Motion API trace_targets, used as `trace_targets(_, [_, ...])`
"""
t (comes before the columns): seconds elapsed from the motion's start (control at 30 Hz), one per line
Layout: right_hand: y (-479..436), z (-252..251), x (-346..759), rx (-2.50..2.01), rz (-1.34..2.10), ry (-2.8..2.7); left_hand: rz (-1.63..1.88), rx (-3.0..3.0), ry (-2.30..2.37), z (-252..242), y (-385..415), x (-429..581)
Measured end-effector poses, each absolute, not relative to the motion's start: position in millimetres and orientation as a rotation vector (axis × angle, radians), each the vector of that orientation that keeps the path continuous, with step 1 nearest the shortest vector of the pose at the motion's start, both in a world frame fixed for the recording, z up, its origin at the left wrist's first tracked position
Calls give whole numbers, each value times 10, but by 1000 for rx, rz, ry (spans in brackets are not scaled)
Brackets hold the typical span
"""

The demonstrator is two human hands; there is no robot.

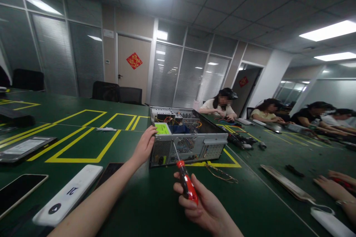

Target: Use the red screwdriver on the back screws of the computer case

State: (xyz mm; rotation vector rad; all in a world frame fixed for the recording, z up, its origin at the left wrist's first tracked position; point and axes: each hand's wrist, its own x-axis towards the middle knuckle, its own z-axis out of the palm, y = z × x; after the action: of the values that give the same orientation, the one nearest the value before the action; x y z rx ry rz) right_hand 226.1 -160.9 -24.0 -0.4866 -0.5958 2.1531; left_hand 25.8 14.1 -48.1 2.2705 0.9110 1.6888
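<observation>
An open computer case (pixel 194 146) lies on the green table, its rear panel facing me and its inside showing wires and a power supply with a yellow-green label (pixel 162 129). My left hand (pixel 144 144) rests on the case's left corner, fingers bent over the top edge; nothing separate shows in it. My right hand (pixel 194 200) is wrapped round the red and black handle of a screwdriver (pixel 187 181). The screwdriver's shaft points up and away, with its tip at the rear panel near a vent; whether it touches a screw is too small to tell.
Left of me on the table (pixel 133 192) are a white device marked 21 (pixel 69 192), a phone (pixel 20 192) and a hard drive (pixel 26 148). Glasses (pixel 221 173) lie right of the case. Another person's hands (pixel 333 189) are at far right; more people sit beyond.
</observation>
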Motion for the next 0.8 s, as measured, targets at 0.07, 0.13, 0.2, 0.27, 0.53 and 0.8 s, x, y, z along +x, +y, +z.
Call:
trace_targets(0.07, [-1638,-181,2240,-471,2179,-639,1693,2269,909,-484,144,257])
trace_targets(0.13, [-1653,-131,2225,-458,2202,-705,1695,2268,907,-488,146,256])
trace_targets(0.2, [-1651,-108,2229,-452,2208,-777,1695,2266,908,-489,147,254])
trace_targets(0.27, [-1635,-118,2248,-467,2201,-833,1694,2266,906,-486,144,252])
trace_targets(0.53, [-1571,-303,2291,-351,2136,-711,1690,2265,904,-461,117,259])
trace_targets(0.8, [-1575,-301,2334,-447,2149,-686,1698,2273,899,-472,132,258])
